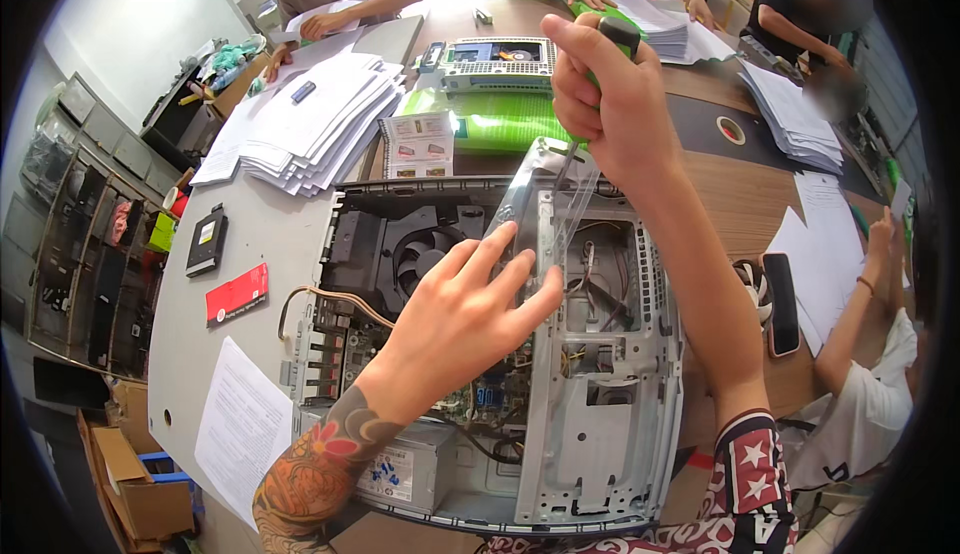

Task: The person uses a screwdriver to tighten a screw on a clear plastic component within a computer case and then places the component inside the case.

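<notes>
The fingers of the right hand (622, 104) are curled tightly around the handle of a screwdriver (620, 34), its black end showing above the fist and its shaft slanting down toward the upper part of an opened computer case (600, 434); whether the tip meets a screw cannot be told. The fingers of the left hand (455, 304) are spread and gripping nothing, their tips on or just above a shiny, slanting strip (517, 194) near the middle of the case. The case lies flat on the surface (300, 244), directly under both hands, with a black fan (420, 254) at its upper left and a metal power supply box (440, 464) at its lower left; small blue screws (383, 472) rest on that box. Left of the case are a black drive-like unit (207, 241), a red packet (237, 296) and a printed sheet (240, 404). Beyond it stand a long green package (510, 124) and a smaller metal unit (470, 76), with a heap of papers (320, 124) to their left. On the right are a dark phone (782, 304) and a roll of tape (731, 131). Other people sit or stand around, several handling papers.
</notes>
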A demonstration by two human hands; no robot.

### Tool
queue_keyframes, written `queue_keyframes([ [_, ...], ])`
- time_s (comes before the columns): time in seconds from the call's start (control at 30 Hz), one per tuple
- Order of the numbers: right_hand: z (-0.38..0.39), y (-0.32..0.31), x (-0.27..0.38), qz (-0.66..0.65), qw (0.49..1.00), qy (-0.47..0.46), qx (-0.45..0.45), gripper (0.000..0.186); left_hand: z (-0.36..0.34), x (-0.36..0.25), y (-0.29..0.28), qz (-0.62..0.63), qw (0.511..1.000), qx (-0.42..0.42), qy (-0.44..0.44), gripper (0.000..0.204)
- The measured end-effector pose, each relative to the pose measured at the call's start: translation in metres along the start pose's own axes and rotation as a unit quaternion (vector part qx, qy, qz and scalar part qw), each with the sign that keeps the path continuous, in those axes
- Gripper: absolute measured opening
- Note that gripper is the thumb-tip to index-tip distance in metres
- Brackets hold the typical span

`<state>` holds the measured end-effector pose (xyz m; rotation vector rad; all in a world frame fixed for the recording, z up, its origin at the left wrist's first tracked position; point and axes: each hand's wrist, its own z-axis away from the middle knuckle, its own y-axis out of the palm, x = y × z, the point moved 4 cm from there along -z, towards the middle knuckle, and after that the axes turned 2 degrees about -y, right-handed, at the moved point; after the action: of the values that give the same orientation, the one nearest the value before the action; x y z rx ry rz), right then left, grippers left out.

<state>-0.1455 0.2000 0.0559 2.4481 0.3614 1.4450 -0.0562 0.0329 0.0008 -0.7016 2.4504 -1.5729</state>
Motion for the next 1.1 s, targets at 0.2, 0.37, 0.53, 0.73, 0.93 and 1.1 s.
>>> queue_keyframes([
  [0.2,0.001,0.012,0.002,0.014,1.000,-0.016,-0.004,0.028,-0.001,-0.003,0.002,-0.008,1.000,-0.001,0.000,0.038],
  [0.37,0.001,0.016,0.001,0.046,0.999,-0.019,-0.004,0.033,0.000,-0.002,0.000,0.000,1.000,-0.009,-0.001,0.037],
  [0.53,-0.001,0.020,0.010,0.032,0.999,-0.039,-0.011,0.032,0.002,0.000,0.001,0.017,1.000,-0.009,-0.007,0.037],
  [0.73,0.000,0.016,0.003,0.032,0.999,-0.019,-0.026,0.029,0.004,0.001,0.002,0.012,1.000,-0.011,-0.009,0.034],
  [0.93,-0.002,0.021,0.015,0.045,0.998,-0.049,-0.020,0.030,0.004,0.000,0.002,0.004,1.000,-0.017,-0.013,0.033],
  [1.1,0.000,0.020,0.001,0.068,0.997,-0.010,-0.022,0.032,0.003,-0.001,0.003,0.006,1.000,-0.020,-0.014,0.032],
])
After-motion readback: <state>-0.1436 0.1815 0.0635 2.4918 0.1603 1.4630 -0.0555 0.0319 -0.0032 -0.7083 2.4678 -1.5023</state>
